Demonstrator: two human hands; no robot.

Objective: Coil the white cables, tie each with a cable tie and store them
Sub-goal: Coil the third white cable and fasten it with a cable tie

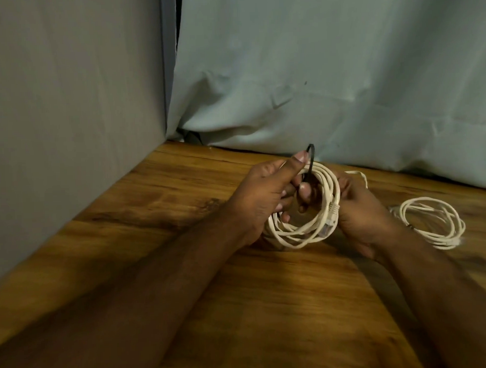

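Note:
A coiled white cable (301,231) with a clear plug on its end is held upright just above the wooden table (181,191). My right hand (361,215) grips the coil's right side. My left hand (264,197) pinches a black cable tie (311,154) between thumb and fingers at the coil's top; the tie loops around the strands there. A second white cable coil (433,221) lies flat on the table to the right, clear of both hands.
Grey cloth (68,93) hangs along the left edge of the table and pale cloth (328,70) along the back, closing the corner. Bare wood stretches in front of my forearms.

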